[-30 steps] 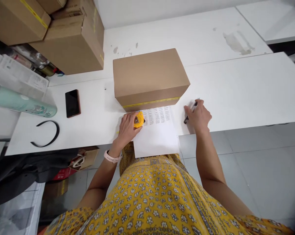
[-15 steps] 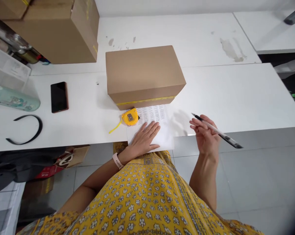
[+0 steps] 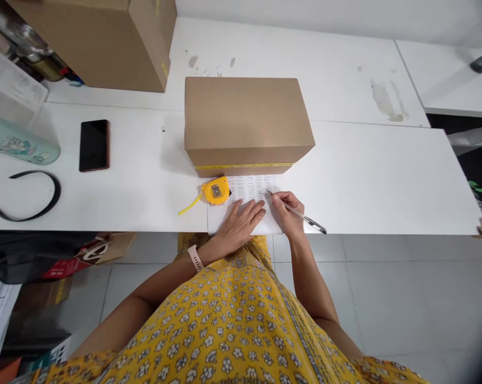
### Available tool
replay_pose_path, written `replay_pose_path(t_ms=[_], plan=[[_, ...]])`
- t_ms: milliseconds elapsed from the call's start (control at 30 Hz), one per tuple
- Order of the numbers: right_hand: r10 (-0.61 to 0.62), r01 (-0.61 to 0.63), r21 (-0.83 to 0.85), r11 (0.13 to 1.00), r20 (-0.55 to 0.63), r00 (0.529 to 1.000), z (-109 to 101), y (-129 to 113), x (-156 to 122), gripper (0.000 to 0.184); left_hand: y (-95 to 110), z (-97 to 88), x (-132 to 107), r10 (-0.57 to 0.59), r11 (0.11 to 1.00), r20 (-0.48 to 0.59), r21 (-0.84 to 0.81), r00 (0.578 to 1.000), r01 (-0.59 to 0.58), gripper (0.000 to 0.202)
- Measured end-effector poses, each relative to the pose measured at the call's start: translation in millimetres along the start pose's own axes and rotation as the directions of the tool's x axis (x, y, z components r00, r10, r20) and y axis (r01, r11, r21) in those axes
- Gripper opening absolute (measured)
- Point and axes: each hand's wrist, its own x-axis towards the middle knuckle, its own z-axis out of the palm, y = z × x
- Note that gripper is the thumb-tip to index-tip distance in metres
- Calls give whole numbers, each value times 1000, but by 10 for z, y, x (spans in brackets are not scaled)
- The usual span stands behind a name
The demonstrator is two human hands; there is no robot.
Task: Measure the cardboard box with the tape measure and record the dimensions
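My left hand (image 3: 239, 223) lies flat with fingers stretched out on a white sheet of paper (image 3: 249, 192) covered in rows of writing, at the table's near edge. My right hand (image 3: 288, 212) grips a pen (image 3: 305, 218), its tip touching the sheet's right side. A yellow tape measure (image 3: 216, 191) rests at the sheet's upper left corner, a short yellow strip trailing left. Just behind the paper stands a closed brown cardboard box (image 3: 246, 120) with yellow tape along its front.
On the white table (image 3: 377, 176), a black phone (image 3: 94, 144) lies at the left, with a black curved band (image 3: 29, 196) and a pale green bottle (image 3: 19, 144) further left. Larger cardboard boxes (image 3: 105, 40) stand at the back left. Bags sit on the floor under the table.
My left hand let go of the tape measure and went flat on the paper. My right hand lifted the pen off the table, then brought it down to the sheet.
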Motion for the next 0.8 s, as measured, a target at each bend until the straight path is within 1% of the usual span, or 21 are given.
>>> replay_pose_path(t_ms=[67, 133, 200, 267, 400, 500, 567, 667, 800], plan=[[-46, 43, -45, 998, -48, 998, 0, 37, 43, 38, 2, -12, -3, 4, 1000, -7, -18, 1000, -4, 81], [-69, 68, -48, 997, -34, 997, -14, 54, 72, 34, 2, -33, -5, 12, 1000, 2, -19, 1000, -12, 79], [-58, 58, -29, 998, -3, 998, -32, 53, 93, 35, 4, -54, -3, 17, 1000, 18, -6, 1000, -17, 76], [-48, 48, -30, 998, -1, 999, -44, 42, 105, 33, 11, -66, 4, 17, 1000, 30, 9, 999, -18, 74], [-95, 91, -120, 989, -30, 995, -36, 31, 108, 28, 39, -47, 30, 2, 999, 25, 38, 1000, -3, 67], [-146, 146, -159, 977, 9, 989, -18, 54, 101, 25, 57, -21, 53, -10, 998, 19, 61, 1000, 9, 64], [-153, 153, -153, 976, 14, 988, -7, 78, 98, 25, 62, -13, 61, -6, 997, 24, 83, 1000, 4, 61], [-140, 135, -156, 978, -18, 990, 3, 103, 97, 28, 64, -20, 58, 5, 991, 33, 133, 999, -9, 60], [-169, 163, -181, 970, -18, 985, 4, 110, 98, 28, 71, -40, 44, 7, 974, 49, 225, 999, -18, 59]])
